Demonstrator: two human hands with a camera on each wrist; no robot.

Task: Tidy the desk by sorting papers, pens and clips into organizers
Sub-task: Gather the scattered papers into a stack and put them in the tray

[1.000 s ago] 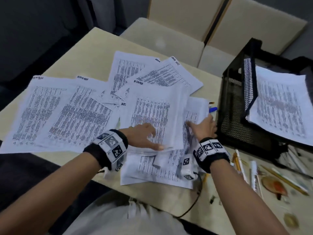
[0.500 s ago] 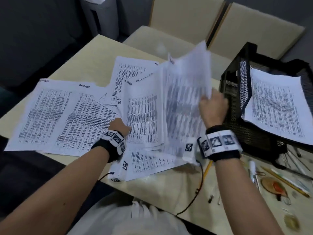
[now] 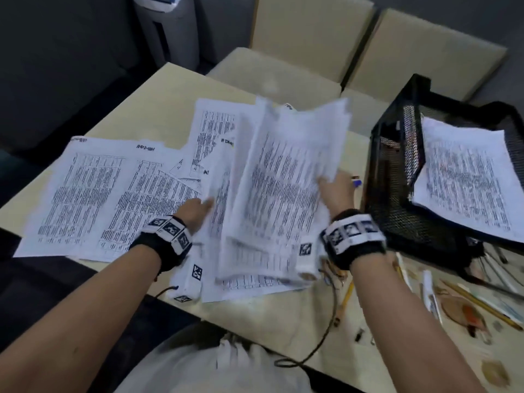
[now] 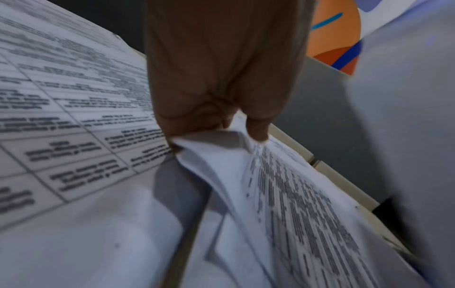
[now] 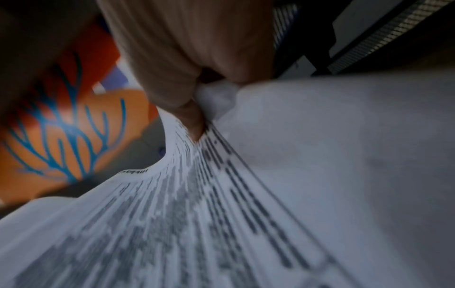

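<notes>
Loose printed paper sheets (image 3: 107,194) lie spread over the left half of the pale wooden desk (image 3: 263,330), reaching its left edge. At the right edge stands the black wire-mesh tray organizer (image 3: 397,194), one printed sheet (image 3: 467,177) lying in it. Before the organizer, near the front right corner, lie pens and yellow pencils (image 3: 425,290).

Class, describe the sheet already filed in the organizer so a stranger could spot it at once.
Start at the black mesh tray standing at the desk's right edge. On its top shelf lies one printed sheet, its near edge overhanging the tray's front rim. Unlike the papers spread on the desk, it sits raised off the desktop and alone.
</notes>
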